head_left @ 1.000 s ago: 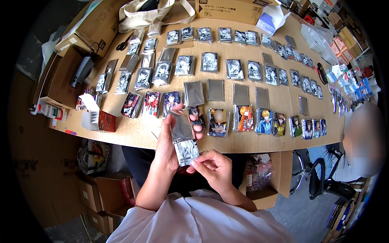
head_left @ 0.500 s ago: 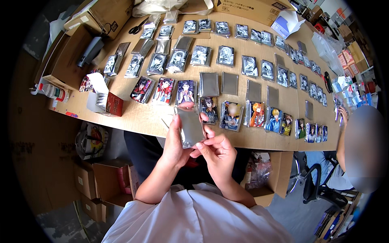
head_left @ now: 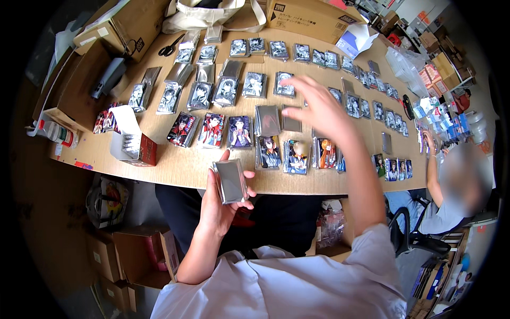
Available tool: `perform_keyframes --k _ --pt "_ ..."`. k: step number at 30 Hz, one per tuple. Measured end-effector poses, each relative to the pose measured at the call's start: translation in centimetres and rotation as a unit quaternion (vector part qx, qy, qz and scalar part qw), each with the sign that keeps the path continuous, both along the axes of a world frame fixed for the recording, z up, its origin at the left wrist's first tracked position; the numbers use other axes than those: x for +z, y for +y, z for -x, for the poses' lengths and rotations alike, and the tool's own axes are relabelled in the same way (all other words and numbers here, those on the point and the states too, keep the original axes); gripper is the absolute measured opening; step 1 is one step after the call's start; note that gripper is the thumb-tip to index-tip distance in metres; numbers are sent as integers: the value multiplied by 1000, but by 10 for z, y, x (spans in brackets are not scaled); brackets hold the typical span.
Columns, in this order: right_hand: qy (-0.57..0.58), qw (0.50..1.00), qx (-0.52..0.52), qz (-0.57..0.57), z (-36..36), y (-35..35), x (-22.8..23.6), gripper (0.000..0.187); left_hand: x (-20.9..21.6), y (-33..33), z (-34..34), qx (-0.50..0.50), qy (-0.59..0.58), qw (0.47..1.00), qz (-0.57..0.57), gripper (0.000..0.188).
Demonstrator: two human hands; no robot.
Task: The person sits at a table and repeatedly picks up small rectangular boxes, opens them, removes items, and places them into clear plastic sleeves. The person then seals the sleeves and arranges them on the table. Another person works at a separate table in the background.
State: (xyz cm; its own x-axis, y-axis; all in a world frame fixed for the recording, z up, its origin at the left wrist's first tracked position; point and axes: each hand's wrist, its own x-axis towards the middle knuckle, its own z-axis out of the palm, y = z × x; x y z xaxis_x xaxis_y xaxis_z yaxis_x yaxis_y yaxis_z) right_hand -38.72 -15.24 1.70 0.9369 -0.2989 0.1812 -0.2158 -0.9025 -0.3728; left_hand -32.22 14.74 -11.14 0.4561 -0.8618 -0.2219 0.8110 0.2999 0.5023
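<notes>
My left hand (head_left: 211, 207) is closed round a stack of cards (head_left: 231, 182) in clear sleeves, plain grey face up, just off the table's near edge. Reaching out over the table, my right hand (head_left: 320, 106) has its fingers apart and nothing visible in them. It hovers above the rows, near a pile of black-and-white picture cards (head_left: 285, 83) and a grey-faced pile (head_left: 267, 120). Coloured character cards (head_left: 240, 132) lie in the nearest row. My right forearm hides part of the middle piles.
An opened small white-and-red box (head_left: 142, 151) stands at the left edge. Behind it are cardboard boxes (head_left: 79, 98) and a bottle (head_left: 56, 133). Black scissors (head_left: 170, 45) lie at the back. On the right, a co-worker (head_left: 433, 183) sits with a hand at the table.
My right hand has let go of the sleeved cards and moved forward and right over the table. My left hand keeps the stack and has shifted slightly left and down.
</notes>
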Motion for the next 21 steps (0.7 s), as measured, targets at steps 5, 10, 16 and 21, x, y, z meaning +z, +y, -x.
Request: perform_keyframes --k 5,10,16,21 --pt "162 982 2 93 -64 -129 -63 96 0 10 4 -25 14 1000 0 72" --pt "272 960 4 67 -103 -132 -77 112 -8 33 2 -9 21 1000 5 77" --pt "266 961 15 68 -101 -131 -79 109 -9 37 -3 -7 2 1000 5 78" --pt "261 963 20 63 -94 -123 -80 109 -3 26 -8 -4 8 1000 -3 75"
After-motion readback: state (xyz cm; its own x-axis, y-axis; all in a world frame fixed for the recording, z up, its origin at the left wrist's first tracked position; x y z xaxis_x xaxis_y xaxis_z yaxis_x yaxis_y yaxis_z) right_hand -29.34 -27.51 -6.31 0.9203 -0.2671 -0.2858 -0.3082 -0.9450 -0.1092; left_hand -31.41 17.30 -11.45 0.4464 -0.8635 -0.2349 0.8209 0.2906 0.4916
